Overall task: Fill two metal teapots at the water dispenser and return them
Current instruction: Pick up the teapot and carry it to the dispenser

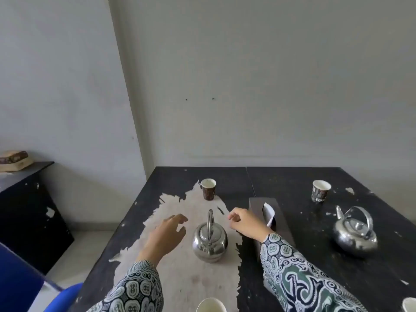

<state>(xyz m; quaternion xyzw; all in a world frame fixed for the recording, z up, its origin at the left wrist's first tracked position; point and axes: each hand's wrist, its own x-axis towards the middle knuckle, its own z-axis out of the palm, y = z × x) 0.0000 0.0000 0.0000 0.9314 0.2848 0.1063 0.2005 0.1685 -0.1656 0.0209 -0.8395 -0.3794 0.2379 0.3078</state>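
Observation:
A shiny metal teapot [209, 243] stands upright on the worn pale patch of the dark table [315, 278], its handle raised and lid on. My left hand [165, 236] hovers just left of it, fingers apart and empty. My right hand [244, 222] is just right of the handle, fingers loosely curled, holding nothing. A second metal teapot [355, 233] sits at the right side of the table, handle up, spout pointing to the back left. No water dispenser is in view.
Paper cups stand at the back middle [208, 189], back right [320, 191], front edge [211, 305] and front right corner [409, 305]. A dark tissue box [261, 204] lies between the teapots. A black cabinet [27, 212] stands left; a blue chair [24, 282] is near left.

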